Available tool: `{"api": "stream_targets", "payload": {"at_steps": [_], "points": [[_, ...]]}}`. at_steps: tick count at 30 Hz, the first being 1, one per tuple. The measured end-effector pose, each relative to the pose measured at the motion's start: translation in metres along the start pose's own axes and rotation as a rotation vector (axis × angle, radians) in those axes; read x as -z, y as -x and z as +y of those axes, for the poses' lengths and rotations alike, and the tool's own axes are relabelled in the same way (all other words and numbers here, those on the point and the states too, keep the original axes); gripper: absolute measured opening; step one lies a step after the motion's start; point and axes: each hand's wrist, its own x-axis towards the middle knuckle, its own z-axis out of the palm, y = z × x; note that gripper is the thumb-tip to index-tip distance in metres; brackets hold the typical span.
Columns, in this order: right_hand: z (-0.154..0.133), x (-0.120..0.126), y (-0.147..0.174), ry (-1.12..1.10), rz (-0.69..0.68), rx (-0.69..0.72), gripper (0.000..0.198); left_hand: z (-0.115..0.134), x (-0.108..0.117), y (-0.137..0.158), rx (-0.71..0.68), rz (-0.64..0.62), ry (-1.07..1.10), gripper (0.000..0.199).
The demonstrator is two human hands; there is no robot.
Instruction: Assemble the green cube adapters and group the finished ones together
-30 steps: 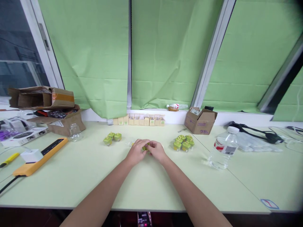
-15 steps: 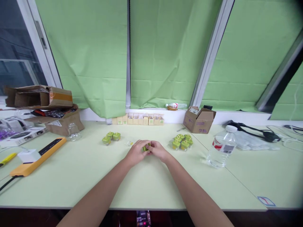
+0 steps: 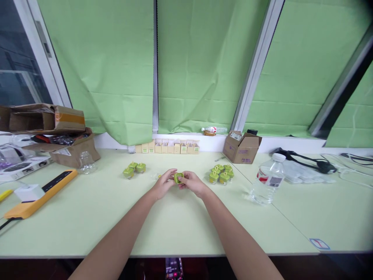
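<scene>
- Green and squarish with rounded corners, a small lid-like piece was held over the middle of the counter, well in from the front edge.
- Right hand: closed on this green piece, the thumb pressed across its face and the fingers bent behind it.
- Left hand: loosely curved, thumb and fingers parted at the piece's left side; I could not tell whether they touched it.
- Just beyond the left hand, some clear, glossy scraps lay on the smooth, pale counter, too small to make out.
- Three lidded tubs, with clear bodies and green lids topped by little loops, stood grouped toward the back edge, left of the hands.
- To the right, a larger cluster of matching tubs stood packed close together.
- Along the back edge ran a row of small boxes in tan card.
- Nearer the right edge rose a clear, ribbed plastic bottle with a white cap; behind it, by the back edge, stood a brown corrugated carton.
- Toward the left edge, a long orange power strip slanted, carrying a blocky white plug.
</scene>
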Motion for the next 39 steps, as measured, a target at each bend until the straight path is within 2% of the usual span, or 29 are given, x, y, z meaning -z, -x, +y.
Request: {"api": "stream_targets", "payload": {"at_steps": [2,4,11,20,26,29,32,39], "points": [[-0.002,0.002,0.001,-0.023,-0.020,-0.011,0.038,-0.007,0.003,-0.006,0.119,-0.024,0.131,0.038],[-0.004,0.001,0.002,-0.028,-0.032,-0.009,0.039,-0.012,0.004,-0.010,0.159,-0.041,0.156,0.032],[-0.009,-0.005,0.005,-0.019,-0.057,0.008,0.038,-0.015,0.006,-0.011,0.172,0.044,0.133,0.034],[-0.004,-0.006,0.001,0.007,-0.029,0.017,0.037,-0.012,0.008,-0.011,0.213,0.038,0.189,0.025],[-0.008,-0.006,0.004,-0.032,-0.036,0.043,0.040,-0.008,0.005,-0.007,0.314,-0.038,0.501,0.033],[-0.010,-0.008,0.005,-0.043,-0.014,0.055,0.041,-0.007,0.004,-0.006,0.340,-0.052,0.591,0.037],[-0.007,-0.011,0.002,-0.041,0.001,0.059,0.041,-0.008,0.003,-0.006,0.357,-0.026,0.602,0.036],[0.005,-0.013,-0.005,-0.013,0.051,0.097,0.038,-0.013,0.000,-0.010,0.385,0.124,0.492,0.029]]}}
